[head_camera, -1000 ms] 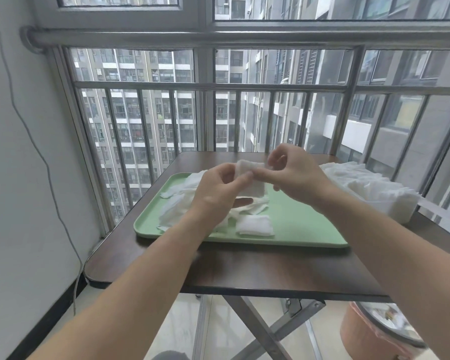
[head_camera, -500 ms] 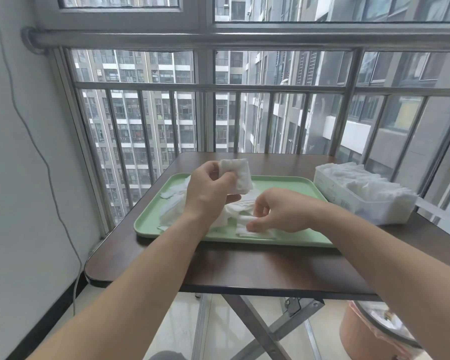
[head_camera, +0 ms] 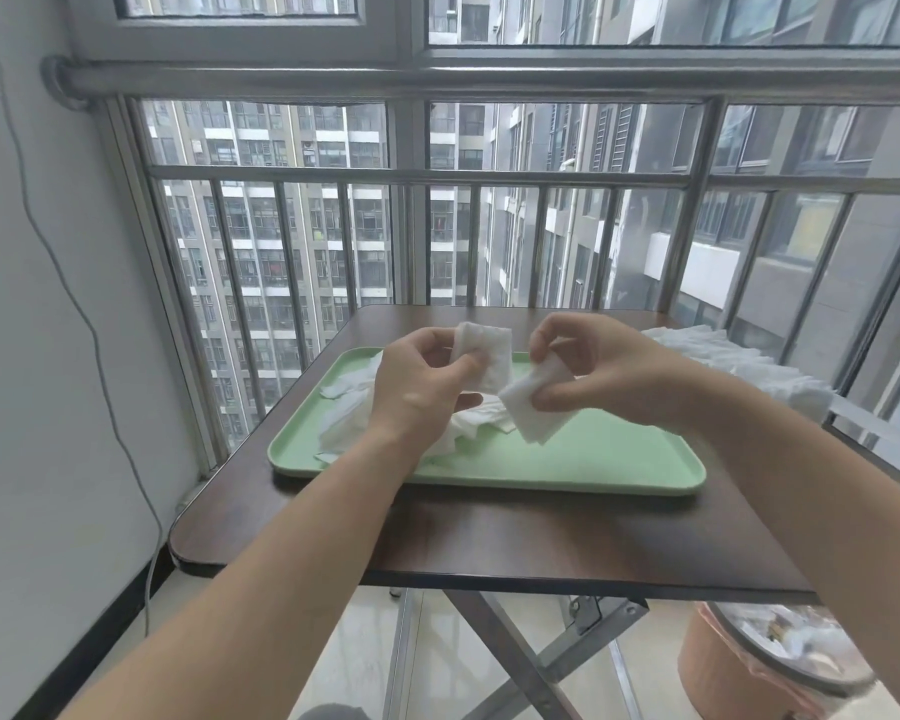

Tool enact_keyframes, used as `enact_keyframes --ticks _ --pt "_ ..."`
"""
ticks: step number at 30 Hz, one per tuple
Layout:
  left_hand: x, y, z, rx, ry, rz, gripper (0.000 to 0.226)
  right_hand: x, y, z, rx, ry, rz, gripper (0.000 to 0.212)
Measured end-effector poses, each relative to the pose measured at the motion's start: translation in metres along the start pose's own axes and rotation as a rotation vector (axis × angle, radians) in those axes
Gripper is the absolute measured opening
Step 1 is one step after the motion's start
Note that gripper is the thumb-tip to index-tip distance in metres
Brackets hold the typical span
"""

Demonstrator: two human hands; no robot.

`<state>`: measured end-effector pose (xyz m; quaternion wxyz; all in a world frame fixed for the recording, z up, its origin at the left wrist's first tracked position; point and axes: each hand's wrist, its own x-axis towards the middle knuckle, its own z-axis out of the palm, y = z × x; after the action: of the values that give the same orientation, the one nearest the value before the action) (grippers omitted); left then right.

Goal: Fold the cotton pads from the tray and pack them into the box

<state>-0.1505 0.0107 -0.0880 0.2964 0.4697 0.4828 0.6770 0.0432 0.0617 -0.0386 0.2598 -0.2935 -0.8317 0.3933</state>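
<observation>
Balcony table [head_camera: 489,537] setup: left hand [head_camera: 417,387] pinches a folded cotton pad [head_camera: 484,356], right hand [head_camera: 593,371] pinches a second pad [head_camera: 533,402] just beside it over the tray [head_camera: 619,459], and they look feather-light and floppy, so I'd grab by the edges.

No text, label, brand mark, number or sign can be read anywhere in view. The folded cotton pad [head_camera: 481,363] pinched by the left hand [head_camera: 422,392] and the second cotton pad [head_camera: 536,402] pinched by the right hand [head_camera: 609,376] are plain white. The green tray [head_camera: 593,454] beneath both hands shows an unprinted surface.
</observation>
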Motion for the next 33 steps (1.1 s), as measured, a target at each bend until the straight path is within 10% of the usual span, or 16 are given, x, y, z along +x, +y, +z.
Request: enact_keyframes --ticks 17,33 --pt "-0.005 0.002 0.006 0.120 -0.232 0.048 0.007 0.021 -0.015 -0.005 -0.258 0.123 0.016 0.063" --pt "-0.008 0.012 0.018 0.159 -0.360 0.112 0.033 0.004 -0.021 -0.019 -0.505 0.086 0.041 0.026"
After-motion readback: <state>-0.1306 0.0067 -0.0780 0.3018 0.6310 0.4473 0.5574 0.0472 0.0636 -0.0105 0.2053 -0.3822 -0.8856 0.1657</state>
